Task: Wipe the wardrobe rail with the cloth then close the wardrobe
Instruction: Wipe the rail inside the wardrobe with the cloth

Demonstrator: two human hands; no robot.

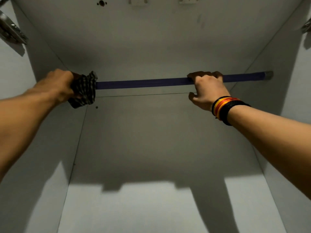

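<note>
A: Where is the cloth (83, 89)?
B: Bunched in the left hand (61, 84), wrapped round the blue rail (143, 82) by the left wall (10, 78).
A: And the right hand (206, 89)?
B: Fingers hooked over the rail, near the grey end bracket (269, 75); bangles (226, 108) circle the wrist.

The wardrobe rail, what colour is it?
Dark blue metal wardrobe rail, seen in the head view.

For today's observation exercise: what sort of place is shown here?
Most likely the inside of an empty wardrobe: a blue rail spans plain white walls, door hinges sit at the edge, and both hands grip the rail.
</note>
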